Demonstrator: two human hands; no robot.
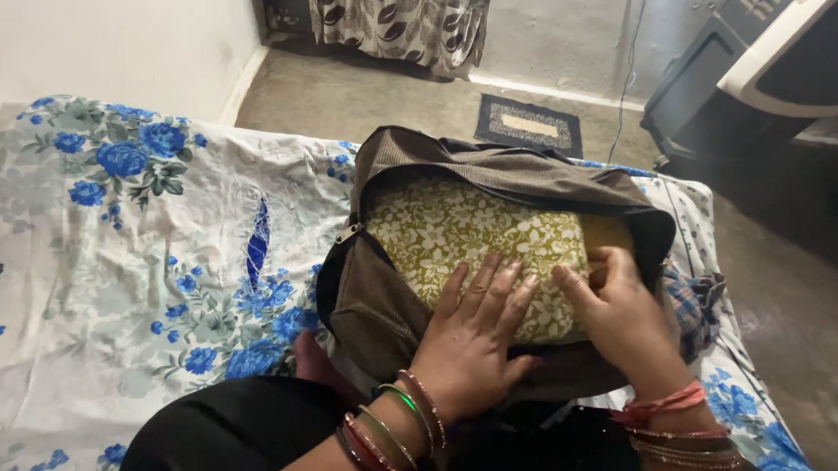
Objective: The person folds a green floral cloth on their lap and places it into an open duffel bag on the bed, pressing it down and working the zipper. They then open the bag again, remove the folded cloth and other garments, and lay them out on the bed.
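A brown corduroy bag (378, 304) lies unzipped on the bed in front of me. Inside it sits a folded cloth, olive green with a white flower print (457, 232). My left hand (476, 337) rests flat on the near part of that cloth, fingers spread. My right hand (618, 305) presses on the cloth's right end, fingers curled over its edge beside the bag's right wall. Both wrists carry several bangles.
The bed is covered by a white sheet with blue flowers (127, 242). A checked cloth (694, 299) lies by the bag's right side. Beyond the bed are a concrete floor, a small dark mat (529, 125), a hanging curtain (400, 18) and a dark appliance (727, 79).
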